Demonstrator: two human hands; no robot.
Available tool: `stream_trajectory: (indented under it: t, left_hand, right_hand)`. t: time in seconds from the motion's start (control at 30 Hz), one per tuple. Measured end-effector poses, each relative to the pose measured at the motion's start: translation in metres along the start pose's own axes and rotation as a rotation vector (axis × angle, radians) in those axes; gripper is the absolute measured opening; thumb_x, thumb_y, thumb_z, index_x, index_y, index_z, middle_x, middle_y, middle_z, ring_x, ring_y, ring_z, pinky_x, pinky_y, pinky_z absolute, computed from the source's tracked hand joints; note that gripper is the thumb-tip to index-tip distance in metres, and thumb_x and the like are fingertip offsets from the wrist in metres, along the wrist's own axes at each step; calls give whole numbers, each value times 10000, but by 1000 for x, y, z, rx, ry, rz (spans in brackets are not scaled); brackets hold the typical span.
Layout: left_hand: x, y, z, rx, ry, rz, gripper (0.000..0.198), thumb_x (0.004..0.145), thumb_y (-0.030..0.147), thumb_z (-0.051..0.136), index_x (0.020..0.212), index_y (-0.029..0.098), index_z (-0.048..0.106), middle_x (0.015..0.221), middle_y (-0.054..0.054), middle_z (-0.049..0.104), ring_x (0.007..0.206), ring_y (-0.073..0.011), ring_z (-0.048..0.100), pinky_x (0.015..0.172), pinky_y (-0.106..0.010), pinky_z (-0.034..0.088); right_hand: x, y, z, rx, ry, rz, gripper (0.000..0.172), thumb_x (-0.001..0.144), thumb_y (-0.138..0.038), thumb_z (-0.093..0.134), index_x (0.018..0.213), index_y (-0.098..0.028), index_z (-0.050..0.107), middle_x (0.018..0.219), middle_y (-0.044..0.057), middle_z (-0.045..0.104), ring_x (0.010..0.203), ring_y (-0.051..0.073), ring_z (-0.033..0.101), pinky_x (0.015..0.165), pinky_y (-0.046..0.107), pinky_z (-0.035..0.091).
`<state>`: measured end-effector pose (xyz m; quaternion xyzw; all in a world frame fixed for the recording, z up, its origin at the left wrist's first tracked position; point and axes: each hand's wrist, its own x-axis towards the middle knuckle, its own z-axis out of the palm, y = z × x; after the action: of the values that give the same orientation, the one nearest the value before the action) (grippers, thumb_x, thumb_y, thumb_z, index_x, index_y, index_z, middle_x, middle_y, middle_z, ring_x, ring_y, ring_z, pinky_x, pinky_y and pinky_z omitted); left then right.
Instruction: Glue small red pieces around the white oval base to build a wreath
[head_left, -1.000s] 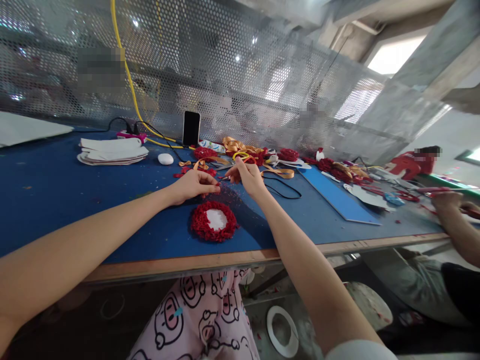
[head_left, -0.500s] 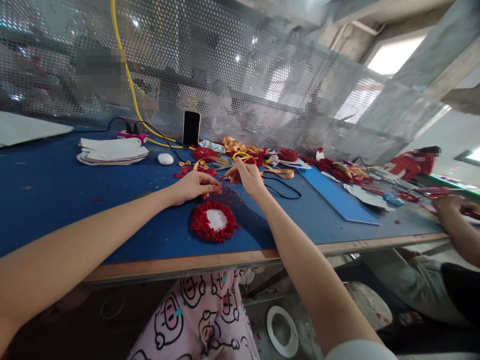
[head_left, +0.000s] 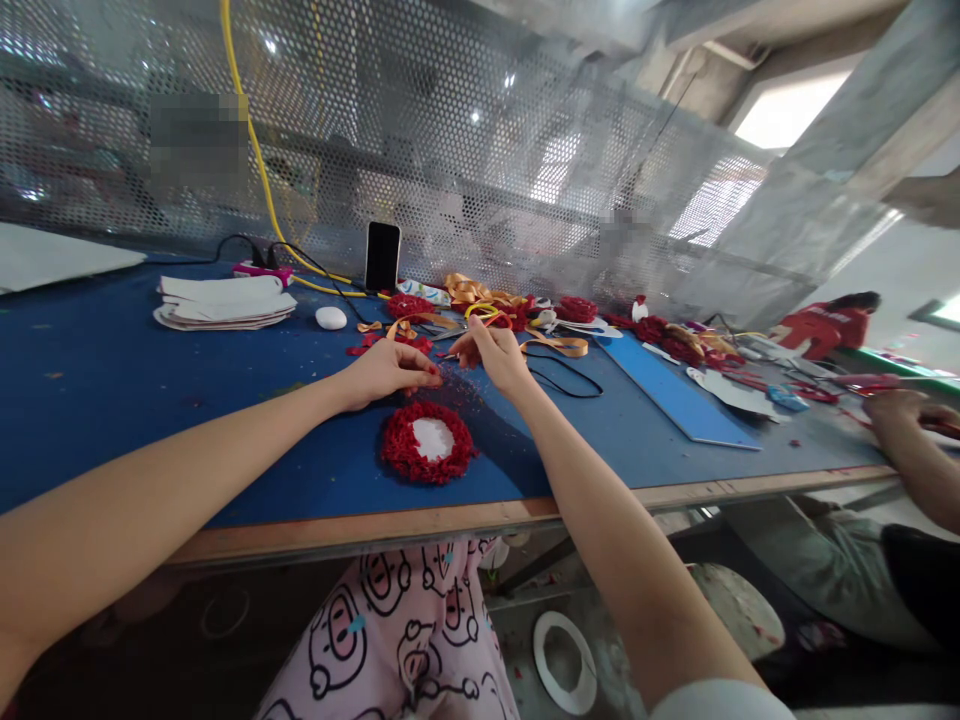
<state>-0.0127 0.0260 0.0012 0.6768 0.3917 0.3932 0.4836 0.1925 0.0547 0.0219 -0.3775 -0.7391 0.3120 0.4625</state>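
My left hand (head_left: 390, 375) is closed in a pinch just above the blue table, with a small red scrap (head_left: 436, 376) showing at its fingertips. Facing it, my right hand (head_left: 491, 352) is closed too, its fingers bent inward. A thin pointed tip shows beside those fingers, but I cannot make out what they hold. Yellow and red handles (head_left: 489, 314) show right behind the right hand; whether it touches them is unclear. Nearer me lies a fluffy red ring-shaped piece (head_left: 401, 452) with a white centre, touched by neither hand.
Stacked white sheets (head_left: 225, 305), a white oval object (head_left: 331, 318) and a propped phone (head_left: 382, 257) stand left and behind. Gold ribbon (head_left: 472, 290) and red fluffy pieces (head_left: 577, 309) line the back. A blue board (head_left: 675, 390) lies right, near another person's hand (head_left: 900, 410).
My left fingertips have shifted very slightly, with less red showing between them. My right hand and the red ring piece stay in place.
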Motion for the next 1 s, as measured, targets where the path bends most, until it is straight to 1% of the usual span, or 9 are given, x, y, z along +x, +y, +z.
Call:
stream_trajectory:
  t: [0.07,0.17,0.23,0.3,0.47,0.57,0.7,0.9,1.0]
  left_hand:
    - [0,0,0,-10,0,4,336,605,393,868,785,135,749,679,-15,686,519,-78,500,504,-220,391]
    - [0,0,0,-11,-7,2,346,580,391,886,768,136,749,652,-1,664,517,-73,491,510,-218,388]
    - [0,1,-1,-14,-16,3,359,567,406,894,755,139,744,647,1,658,525,-78,499,516,-220,397]
    - [0,1,-1,-23,-19,4,367,562,418,896,744,141,740,642,1,655,530,-83,505,520,-222,405]
    - [-1,2,-1,-11,-23,12,352,573,413,894,738,140,747,634,-1,653,530,-82,492,521,-225,401]
    - [0,-2,-2,-3,-30,24,338,611,428,871,756,144,760,655,-11,670,535,-85,492,526,-228,410]
    - [2,-7,-4,-16,-21,32,329,668,421,833,843,147,780,714,-29,708,531,-83,494,525,-229,419]
    - [2,-5,-3,-62,10,23,321,655,395,845,845,144,780,705,-28,705,529,-81,498,527,-227,422]
    - [3,-6,-4,-66,30,5,353,633,413,859,838,139,771,680,-19,690,523,-82,499,517,-229,416]
  right_hand:
    - [-3,-4,0,-22,-65,-47,583,855,-676,554,703,-143,737,586,39,634,542,116,548,551,255,424]
    - [-7,-9,-1,-32,-224,-119,366,810,-502,698,903,-154,762,777,41,707,684,132,605,642,256,466]
    - [-9,-9,-2,-39,-316,-134,330,803,-430,714,1006,-174,759,865,39,728,751,141,625,682,259,480]
    - [-10,-8,-2,-60,-367,-129,311,803,-391,711,1030,-184,758,883,36,736,766,143,633,690,259,487]
    - [-9,-7,0,-59,-363,-113,237,801,-364,705,927,-171,762,838,38,743,755,147,654,704,267,505]
    - [-6,-5,1,-62,-291,-85,241,804,-378,694,911,-172,754,845,38,743,755,146,651,700,271,506]
    - [-3,-1,0,-112,-184,-61,252,812,-383,670,878,-155,751,780,32,721,684,130,613,635,257,476]
    - [-6,-5,-5,-99,-265,-79,260,758,-389,732,875,-161,779,788,51,755,714,157,661,650,266,491]
    - [-7,-9,-5,-126,-247,-83,232,740,-362,743,856,-168,793,776,54,763,683,157,661,612,260,475]
